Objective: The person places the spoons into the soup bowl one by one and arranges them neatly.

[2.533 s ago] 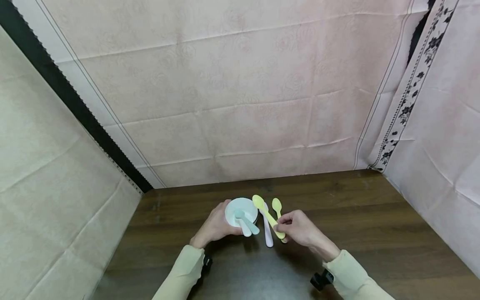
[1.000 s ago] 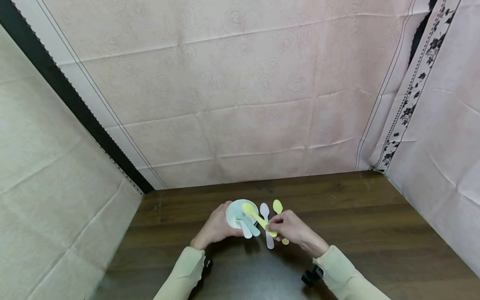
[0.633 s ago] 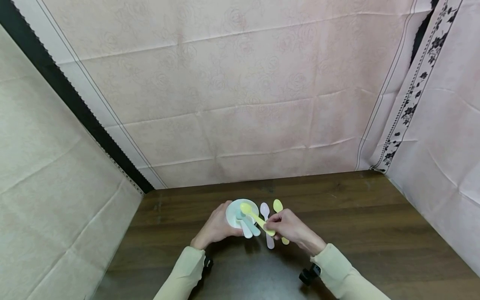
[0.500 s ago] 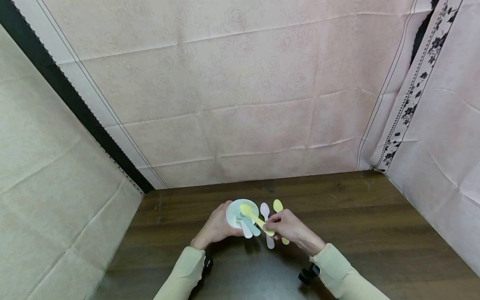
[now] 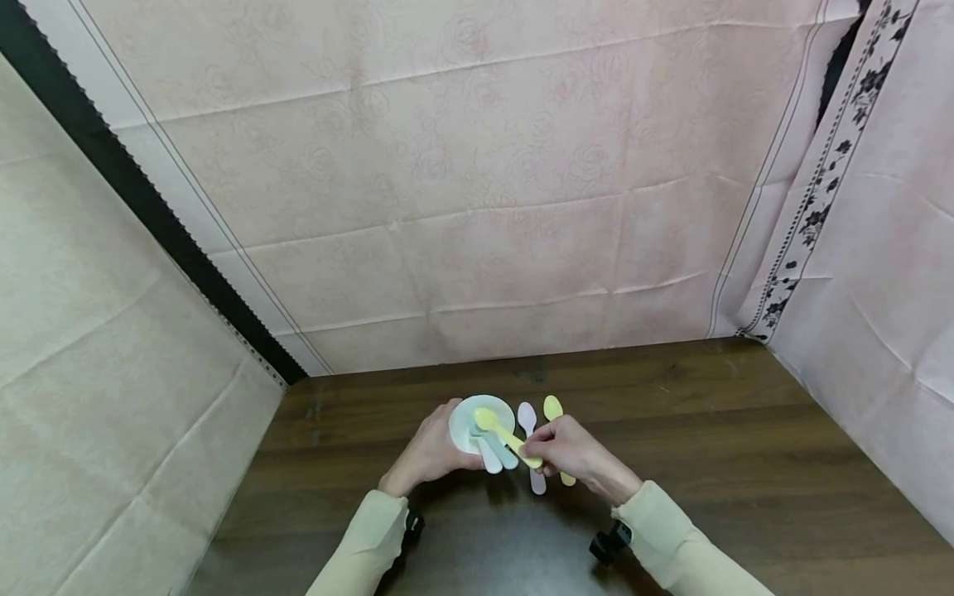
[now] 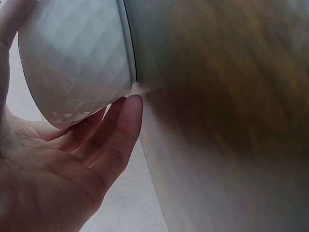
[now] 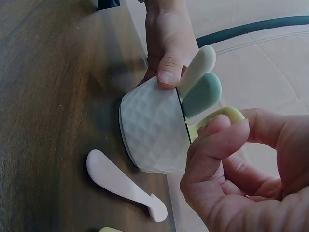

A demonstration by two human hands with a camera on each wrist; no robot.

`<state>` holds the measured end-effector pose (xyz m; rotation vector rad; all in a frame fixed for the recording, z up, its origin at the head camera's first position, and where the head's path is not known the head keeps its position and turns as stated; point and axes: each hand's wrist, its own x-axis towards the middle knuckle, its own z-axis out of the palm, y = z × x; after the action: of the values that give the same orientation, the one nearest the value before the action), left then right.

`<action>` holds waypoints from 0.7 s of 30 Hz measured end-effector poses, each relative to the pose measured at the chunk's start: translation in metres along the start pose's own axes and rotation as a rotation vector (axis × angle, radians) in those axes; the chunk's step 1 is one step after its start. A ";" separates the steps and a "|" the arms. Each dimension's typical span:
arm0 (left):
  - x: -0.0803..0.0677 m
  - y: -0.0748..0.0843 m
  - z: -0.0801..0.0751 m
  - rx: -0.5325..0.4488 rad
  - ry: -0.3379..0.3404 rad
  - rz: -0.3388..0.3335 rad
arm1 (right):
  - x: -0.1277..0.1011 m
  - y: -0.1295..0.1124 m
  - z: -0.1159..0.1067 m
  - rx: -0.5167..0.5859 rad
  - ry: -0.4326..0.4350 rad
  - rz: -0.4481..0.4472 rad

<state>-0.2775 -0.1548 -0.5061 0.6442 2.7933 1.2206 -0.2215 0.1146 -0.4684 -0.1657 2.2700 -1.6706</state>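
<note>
A white bowl (image 5: pixel 462 414) with a diamond-textured outside and a thin dark rim stands on the table. My left hand (image 5: pixel 436 443) grips its left side, thumb at the near side in the right wrist view. Inside lean a white spoon (image 7: pixel 199 67) and a mint-green spoon (image 7: pixel 203 94), handles sticking out over the rim. My right hand (image 5: pixel 570 455) pinches a yellow spoon (image 5: pixel 499 429) by its handle end, its head over the bowl. A pale lilac spoon (image 7: pixel 120 181) lies right of the bowl. Another yellow spoon (image 5: pixel 552 407) lies beyond it, partly hidden under my right hand.
The brown wooden table (image 5: pixel 708 447) extends around the hands. Pale patterned cloth (image 5: pixel 477 207) hangs behind and at both sides. Each wrist carries a small black camera, such as the right one (image 5: pixel 611 542).
My right hand has carried the yellow spoon leftward, from above the lilac spoon to over the bowl, and lowered it slightly. My left hand stays at the bowl.
</note>
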 end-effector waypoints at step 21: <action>0.001 0.000 0.000 0.015 0.006 0.006 | 0.006 -0.005 0.002 0.034 -0.017 0.078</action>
<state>-0.2786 -0.1538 -0.5058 0.6519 2.8105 1.2061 -0.2267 0.1099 -0.4653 -0.0829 2.2052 -1.6602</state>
